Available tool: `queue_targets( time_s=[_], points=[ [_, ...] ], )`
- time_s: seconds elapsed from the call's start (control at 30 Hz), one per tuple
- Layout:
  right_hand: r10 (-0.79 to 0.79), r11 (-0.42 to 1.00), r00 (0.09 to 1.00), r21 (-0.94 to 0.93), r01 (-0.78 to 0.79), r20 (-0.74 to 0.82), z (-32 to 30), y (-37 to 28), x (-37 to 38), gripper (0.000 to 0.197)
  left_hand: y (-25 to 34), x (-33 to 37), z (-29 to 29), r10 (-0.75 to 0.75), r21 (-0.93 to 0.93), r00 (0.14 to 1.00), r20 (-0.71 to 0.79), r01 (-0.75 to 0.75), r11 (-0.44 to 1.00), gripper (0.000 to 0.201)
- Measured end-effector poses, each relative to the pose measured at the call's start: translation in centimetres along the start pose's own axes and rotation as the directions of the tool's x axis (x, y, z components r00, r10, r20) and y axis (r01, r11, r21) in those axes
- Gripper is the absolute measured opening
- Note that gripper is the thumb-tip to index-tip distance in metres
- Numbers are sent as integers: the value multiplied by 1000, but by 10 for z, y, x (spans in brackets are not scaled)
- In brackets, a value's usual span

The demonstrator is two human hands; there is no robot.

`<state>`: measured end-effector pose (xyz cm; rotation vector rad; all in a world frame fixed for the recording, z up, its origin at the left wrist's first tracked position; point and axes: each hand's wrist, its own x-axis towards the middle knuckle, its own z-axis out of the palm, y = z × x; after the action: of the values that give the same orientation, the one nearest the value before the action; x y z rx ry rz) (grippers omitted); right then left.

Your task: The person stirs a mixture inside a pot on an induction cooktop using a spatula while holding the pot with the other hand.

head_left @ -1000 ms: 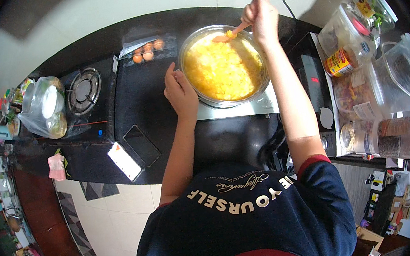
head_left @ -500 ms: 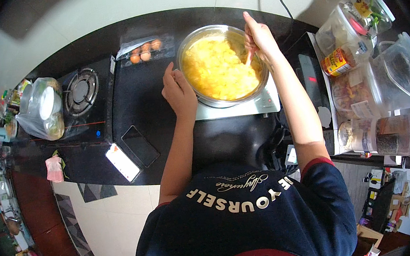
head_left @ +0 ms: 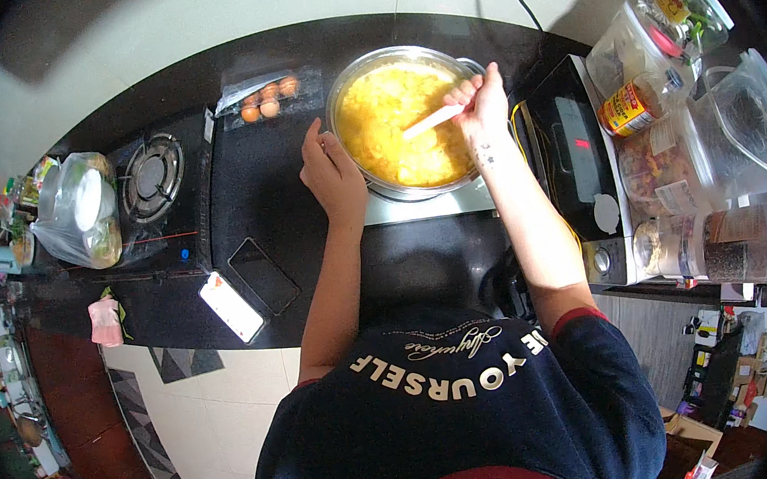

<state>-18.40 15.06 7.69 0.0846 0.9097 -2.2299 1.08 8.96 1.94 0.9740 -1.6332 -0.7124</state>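
Observation:
A wide stainless steel pot (head_left: 350, 69) full of yellow, chunky, soupy food (head_left: 389, 100) sits on a white-edged cooktop (head_left: 426, 206). At the pot's left side, my left hand (head_left: 333, 175) is curled against the rim where a handle would be; its hold is partly hidden. My right hand (head_left: 485, 111) is closed around a pale pink stirring utensil (head_left: 432, 121), slanted over the food. The utensil's lower end is sunk in the food, so its head cannot be seen. A loop handle (head_left: 473, 66) shows on the pot's right side.
Brown eggs (head_left: 268, 98) in a clear carton lie left of the pot. Farther left are a gas burner (head_left: 152, 177) and a bagged container (head_left: 85, 208). A phone (head_left: 231, 308) and a dark case (head_left: 263, 275) lie nearer me. Plastic tubs (head_left: 663, 166) and a bottle (head_left: 627, 111) stand right.
My right hand has swung from the pot's right edge toward me, and the utensil now slants left across the food. My left hand stays at the pot's left side.

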Motion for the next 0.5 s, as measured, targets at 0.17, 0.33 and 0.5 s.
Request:
queue_targets(
  time_s=[0.17,0.33,0.5],
  points=[
    [-310,950,945,61,306,99,13,-26,7,52,-5,-2,-1,-48,21,998,27,48,999,33],
    [-460,865,850,-89,495,257,40,-33,10,55,-3,-2,-1,-2,53,1000,6,1,999,34],
    [-458,703,795,-385,598,398,33,0,22,56,-3,-2,0,-69,-10,996,59,69,998,35]
  ],
)
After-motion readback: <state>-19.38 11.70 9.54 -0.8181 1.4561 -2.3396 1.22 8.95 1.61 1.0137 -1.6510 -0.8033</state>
